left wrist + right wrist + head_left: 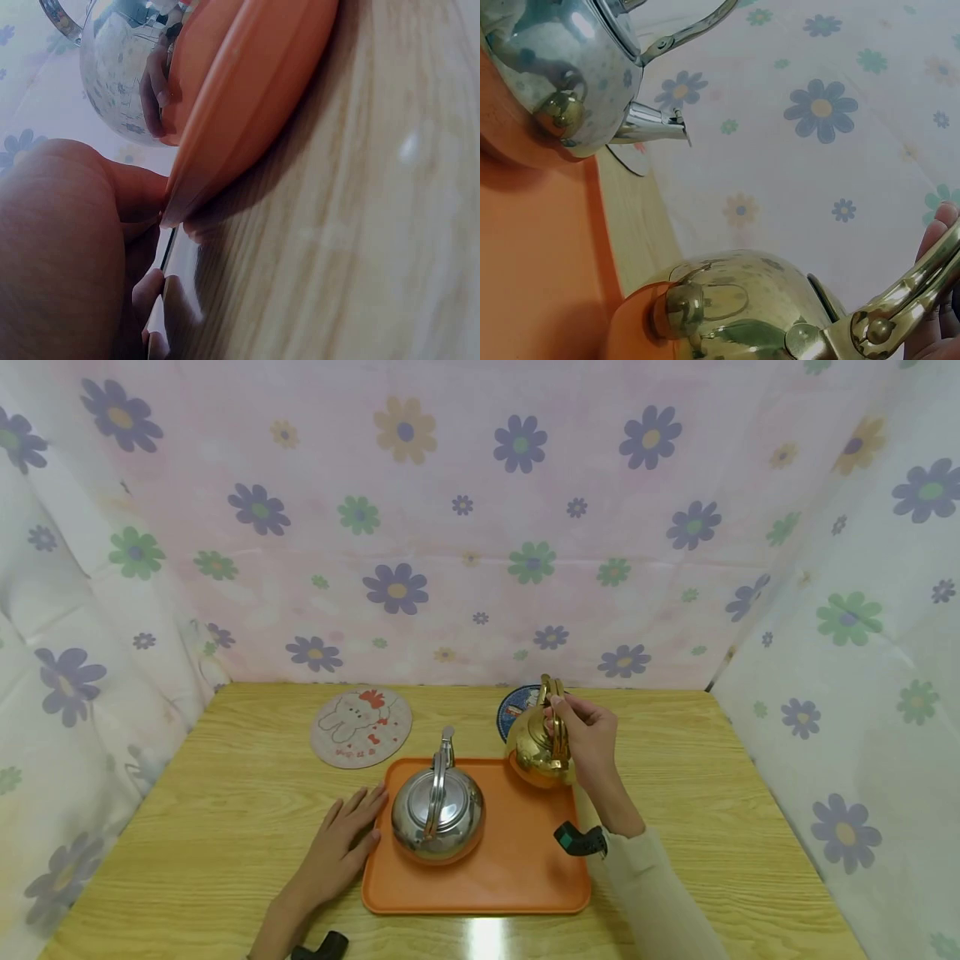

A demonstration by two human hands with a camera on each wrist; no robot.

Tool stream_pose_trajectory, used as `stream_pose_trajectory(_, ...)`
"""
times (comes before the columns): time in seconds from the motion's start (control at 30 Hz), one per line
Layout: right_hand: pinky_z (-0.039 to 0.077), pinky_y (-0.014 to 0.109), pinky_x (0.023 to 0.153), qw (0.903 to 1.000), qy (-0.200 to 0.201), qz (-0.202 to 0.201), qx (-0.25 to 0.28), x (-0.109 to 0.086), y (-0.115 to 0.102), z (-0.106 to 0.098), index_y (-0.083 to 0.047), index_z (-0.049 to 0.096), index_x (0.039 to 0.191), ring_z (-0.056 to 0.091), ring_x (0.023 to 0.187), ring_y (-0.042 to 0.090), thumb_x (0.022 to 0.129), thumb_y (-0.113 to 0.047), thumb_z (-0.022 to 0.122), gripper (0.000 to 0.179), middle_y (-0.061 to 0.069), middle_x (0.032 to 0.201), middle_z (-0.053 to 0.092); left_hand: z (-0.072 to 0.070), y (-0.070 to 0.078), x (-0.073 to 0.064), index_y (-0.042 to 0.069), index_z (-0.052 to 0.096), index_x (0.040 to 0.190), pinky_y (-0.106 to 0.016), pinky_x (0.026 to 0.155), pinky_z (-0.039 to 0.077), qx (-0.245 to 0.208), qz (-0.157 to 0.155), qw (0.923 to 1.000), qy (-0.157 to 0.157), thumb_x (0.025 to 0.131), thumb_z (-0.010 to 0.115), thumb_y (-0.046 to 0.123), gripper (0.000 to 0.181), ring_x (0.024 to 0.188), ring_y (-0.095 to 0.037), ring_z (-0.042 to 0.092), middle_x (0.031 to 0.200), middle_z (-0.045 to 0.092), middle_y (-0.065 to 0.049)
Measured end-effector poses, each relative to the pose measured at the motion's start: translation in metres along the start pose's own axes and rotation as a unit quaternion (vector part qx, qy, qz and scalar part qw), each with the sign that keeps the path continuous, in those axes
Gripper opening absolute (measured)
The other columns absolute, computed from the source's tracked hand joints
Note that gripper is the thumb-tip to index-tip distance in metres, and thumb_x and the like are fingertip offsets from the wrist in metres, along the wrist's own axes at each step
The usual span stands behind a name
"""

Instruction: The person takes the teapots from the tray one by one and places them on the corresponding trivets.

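Spanning the middle of the table (225, 827), the orange tray (517, 860) appears stiff and light, best held by its raised rim. The silver kettle (438, 810) stands upright in its left half, spout pointing away from the wearer; its polished rounded body would probably prove slippery, so its arched handle is the sounder hold. The gold kettle (536, 752) is over the tray's far right corner, partly hiding the blue mat (513, 710); whether its base touches the tray cannot be told. It is likely rigid, moderately heavy if filled (contents unseen), prone to denting rather than breaking, and apt to swing beneath its handle. The left hand (341, 839) lies with fingers extended, touching the tray's left rim and grasping nothing. The right hand (592, 735) has fingers and thumb closed about the gold handle (911, 300).
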State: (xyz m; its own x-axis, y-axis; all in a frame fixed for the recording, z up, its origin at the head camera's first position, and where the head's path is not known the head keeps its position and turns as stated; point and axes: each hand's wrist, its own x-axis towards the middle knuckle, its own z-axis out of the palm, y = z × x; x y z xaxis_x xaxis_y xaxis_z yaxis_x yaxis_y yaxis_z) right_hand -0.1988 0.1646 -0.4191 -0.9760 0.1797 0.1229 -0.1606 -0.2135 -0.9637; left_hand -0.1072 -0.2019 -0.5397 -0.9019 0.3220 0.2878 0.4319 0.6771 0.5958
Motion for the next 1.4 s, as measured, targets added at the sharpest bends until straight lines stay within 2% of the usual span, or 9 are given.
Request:
stream_pose_trajectory(0.33, 0.062, 0.029, 0.066, 1.0000, 0.002, -0.001, -0.008, 0.008, 0.000, 0.002, 0.018, 0.067, 0.115, 0.070, 0.063, 0.015, 0.100, -0.011, 0.066, 0.032, 0.008, 0.079, 0.074, 0.000, 0.001, -0.001, 0.004, 0.050, 0.150, -0.061, 0.121, 0.013, 0.001, 0.005, 1.0000, 0.008, 0.103, 0.058, 0.018, 0.050, 0.144, -0.049, 0.036, 0.157, 0.046, -0.013)
stream_pose_trajectory(0.5, 0.062, 0.029, 0.066, 0.9999, 0.008, 0.000, -0.014, 0.012, 0.001, 0.003, 0.016, 0.069, 0.110, 0.070, 0.064, 0.016, 0.099, -0.012, 0.067, 0.030, 0.013, 0.082, 0.075, 0.001, 0.000, -0.002, 0.005, 0.051, 0.150, -0.060, 0.122, 0.013, 0.004, 0.007, 0.9999, 0.010, 0.102, 0.059, 0.018, 0.050, 0.144, -0.048, 0.037, 0.157, 0.046, -0.013)
stream_pose_trajectory(0.67, 0.061, 0.026, 0.064, 0.9999, 0.008, -0.006, -0.012, 0.018, 0.002, 0.003, 0.018, 0.067, 0.111, 0.069, 0.064, 0.015, 0.100, -0.012, 0.066, 0.032, 0.009, 0.079, 0.075, 0.000, 0.000, -0.002, 0.005, 0.052, 0.149, -0.058, 0.122, 0.014, 0.008, 0.011, 0.9998, 0.017, 0.102, 0.059, 0.018, 0.050, 0.143, -0.049, 0.038, 0.156, 0.047, -0.013)
stream_pose_trajectory(0.87, 0.060, 0.027, 0.063, 0.9999, 0.011, -0.008, -0.009, 0.023, 0.003, 0.004, 0.009, 0.073, 0.101, 0.068, 0.062, 0.015, 0.099, -0.013, 0.068, 0.022, 0.012, 0.081, 0.074, 0.001, -0.001, -0.003, 0.005, 0.051, 0.150, -0.052, 0.125, 0.010, 0.008, 0.007, 0.9999, 0.009, 0.103, 0.059, 0.018, 0.050, 0.144, -0.048, 0.037, 0.157, 0.046, -0.014)
stream_pose_trajectory(1.4, 0.062, 0.030, 0.066, 0.9995, 0.008, -0.022, -0.019, 0.038, 0.007, 0.004, 0.011, 0.072, 0.102, 0.068, 0.062, 0.016, 0.099, -0.013, 0.068, 0.025, 0.012, 0.081, 0.073, 0.002, -0.002, -0.001, 0.006, 0.050, 0.151, -0.056, 0.124, 0.010, 0.001, -0.006, 1.0000, -0.002, 0.104, 0.057, 0.021, 0.050, 0.146, -0.047, 0.035, 0.158, 0.044, -0.012)
